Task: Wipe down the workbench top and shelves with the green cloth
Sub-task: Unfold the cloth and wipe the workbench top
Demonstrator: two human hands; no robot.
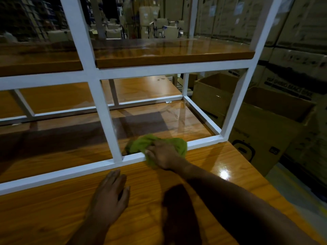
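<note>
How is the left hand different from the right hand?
The right hand bunches the green cloth in its grip; the left hand holds nothing. The right hand reaches further out, over the white frame bar; the left hand lies nearer, flat on the workbench top with straight fingers. Both are bare and palm down.

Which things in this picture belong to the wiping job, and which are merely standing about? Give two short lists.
In the job:
green cloth, bunched on the lower rail of the white frame
right grip, holding the cloth
workbench top
upper shelf

Standing about:
open cardboard boxes beside the bench
stacked cartons behind
</note>
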